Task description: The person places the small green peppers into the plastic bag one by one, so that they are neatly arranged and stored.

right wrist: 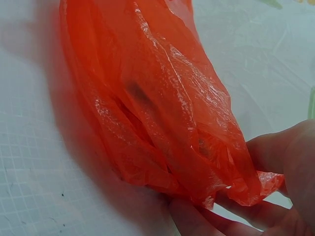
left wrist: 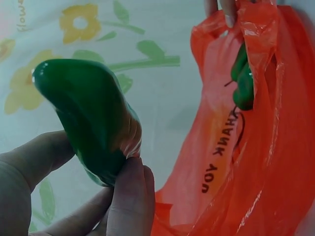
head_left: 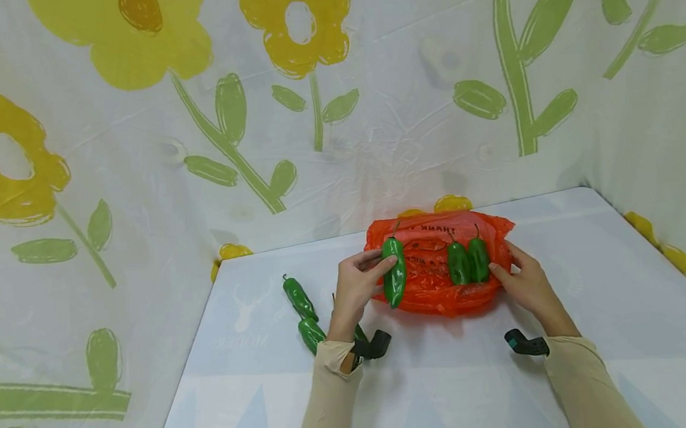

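Observation:
A green pepper (head_left: 395, 274) is pinched between the thumb and fingers of my left hand (head_left: 354, 283), in front of the left part of a red plastic bag (head_left: 432, 302). In the left wrist view the pepper (left wrist: 93, 113) looks glossy, its rounded tip towards the camera. My right hand (head_left: 531, 287) grips the right edge of the bag; in the right wrist view its fingers (right wrist: 275, 147) hold the crumpled film (right wrist: 172, 123). Two green peppers (head_left: 459, 263) lie side by side in the bag's opening. Black lettering marks the bag.
More green peppers (head_left: 299, 299) lie on the white table (head_left: 460, 396) to the left, partly hidden behind my left wrist. A flower-printed curtain (head_left: 394, 99) hangs behind the table and along its sides. Each wrist wears a black camera (head_left: 526, 343).

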Tool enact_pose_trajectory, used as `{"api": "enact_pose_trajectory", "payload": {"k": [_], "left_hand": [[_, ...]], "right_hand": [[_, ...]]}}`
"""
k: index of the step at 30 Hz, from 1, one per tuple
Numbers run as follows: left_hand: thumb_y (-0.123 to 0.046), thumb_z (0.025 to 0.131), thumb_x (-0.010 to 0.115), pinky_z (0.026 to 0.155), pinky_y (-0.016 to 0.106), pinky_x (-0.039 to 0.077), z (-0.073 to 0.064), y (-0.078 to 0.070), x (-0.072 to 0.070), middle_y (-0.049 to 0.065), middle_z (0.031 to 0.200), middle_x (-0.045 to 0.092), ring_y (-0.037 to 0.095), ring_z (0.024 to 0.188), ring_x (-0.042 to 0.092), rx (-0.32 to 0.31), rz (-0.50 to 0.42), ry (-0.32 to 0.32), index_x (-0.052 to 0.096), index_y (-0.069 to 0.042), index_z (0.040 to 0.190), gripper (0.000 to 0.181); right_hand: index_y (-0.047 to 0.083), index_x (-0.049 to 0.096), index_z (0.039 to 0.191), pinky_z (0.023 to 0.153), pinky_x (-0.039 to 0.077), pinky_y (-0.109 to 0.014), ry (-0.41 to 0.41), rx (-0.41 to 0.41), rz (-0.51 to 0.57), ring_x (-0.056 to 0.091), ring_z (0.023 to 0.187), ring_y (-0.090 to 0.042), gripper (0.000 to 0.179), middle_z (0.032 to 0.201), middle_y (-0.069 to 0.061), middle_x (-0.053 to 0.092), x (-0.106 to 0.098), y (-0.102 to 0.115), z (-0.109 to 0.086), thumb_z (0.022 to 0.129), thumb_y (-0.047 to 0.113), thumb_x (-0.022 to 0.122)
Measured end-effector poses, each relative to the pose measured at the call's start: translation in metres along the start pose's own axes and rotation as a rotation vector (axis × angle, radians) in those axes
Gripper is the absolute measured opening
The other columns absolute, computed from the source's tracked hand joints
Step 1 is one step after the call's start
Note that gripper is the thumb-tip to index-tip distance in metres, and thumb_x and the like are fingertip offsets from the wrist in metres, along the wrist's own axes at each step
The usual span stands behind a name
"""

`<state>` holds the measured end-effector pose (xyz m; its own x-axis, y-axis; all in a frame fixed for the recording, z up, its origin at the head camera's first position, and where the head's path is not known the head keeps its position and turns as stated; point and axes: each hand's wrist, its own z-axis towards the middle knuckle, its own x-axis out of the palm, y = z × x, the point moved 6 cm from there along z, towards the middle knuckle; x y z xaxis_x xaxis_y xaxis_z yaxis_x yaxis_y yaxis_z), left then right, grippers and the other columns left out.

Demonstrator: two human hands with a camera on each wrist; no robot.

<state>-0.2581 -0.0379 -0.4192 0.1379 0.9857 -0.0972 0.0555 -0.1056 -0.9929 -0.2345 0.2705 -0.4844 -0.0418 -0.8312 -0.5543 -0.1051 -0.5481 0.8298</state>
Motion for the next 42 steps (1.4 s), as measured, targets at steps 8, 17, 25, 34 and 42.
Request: {"api": "enact_pose_trajectory", "payload": {"k": [8, 17, 25, 34, 42], "left_hand": [[-0.026, 0.091, 0.080, 0.073, 0.035, 0.065, 0.008, 0.000, 0.013, 0.017, 0.117, 0.073, 0.018, 0.091, 0.076, -0.010, -0.043, 0.002, 0.070, -0.004, 0.128, 0.044], [-0.026, 0.090, 0.081, 0.072, 0.034, 0.065, 0.013, -0.004, 0.028, 0.016, 0.115, 0.074, 0.020, 0.092, 0.077, -0.003, -0.008, -0.004, 0.071, -0.004, 0.127, 0.044], [-0.029, 0.089, 0.083, 0.071, 0.035, 0.065, 0.019, -0.005, 0.043, 0.013, 0.114, 0.074, 0.019, 0.090, 0.077, -0.019, 0.038, -0.024, 0.073, -0.007, 0.125, 0.043], [-0.034, 0.088, 0.083, 0.071, 0.033, 0.065, 0.025, -0.004, 0.055, 0.009, 0.111, 0.074, 0.014, 0.082, 0.074, -0.029, 0.101, -0.033, 0.074, -0.009, 0.126, 0.046], [-0.035, 0.087, 0.084, 0.070, 0.031, 0.064, 0.032, 0.001, 0.060, 0.006, 0.108, 0.075, 0.012, 0.081, 0.071, -0.036, 0.131, -0.050, 0.076, -0.012, 0.122, 0.042]], "right_hand": [[0.005, 0.016, 0.165, 0.111, 0.043, -0.067, 0.001, -0.005, 0.008, 0.034, 0.148, -0.055, 0.070, 0.163, -0.033, 0.031, 0.000, -0.001, -0.001, 0.109, 0.025, 0.051], [0.005, 0.015, 0.165, 0.110, 0.043, -0.067, 0.001, -0.010, 0.003, 0.033, 0.148, -0.056, 0.070, 0.163, -0.034, 0.030, -0.001, -0.001, -0.001, 0.109, 0.026, 0.051], [0.006, 0.015, 0.165, 0.111, 0.041, -0.069, 0.000, -0.002, 0.001, 0.032, 0.148, -0.056, 0.070, 0.163, -0.034, 0.030, -0.001, -0.002, -0.001, 0.109, 0.027, 0.051], [0.006, 0.015, 0.166, 0.111, 0.043, -0.067, 0.005, 0.004, -0.004, 0.033, 0.148, -0.055, 0.070, 0.163, -0.034, 0.031, 0.001, -0.003, -0.001, 0.109, 0.027, 0.051], [0.006, 0.015, 0.166, 0.111, 0.043, -0.067, 0.011, -0.006, 0.000, 0.033, 0.148, -0.055, 0.070, 0.163, -0.034, 0.030, 0.002, -0.001, -0.001, 0.109, 0.027, 0.051]]}}
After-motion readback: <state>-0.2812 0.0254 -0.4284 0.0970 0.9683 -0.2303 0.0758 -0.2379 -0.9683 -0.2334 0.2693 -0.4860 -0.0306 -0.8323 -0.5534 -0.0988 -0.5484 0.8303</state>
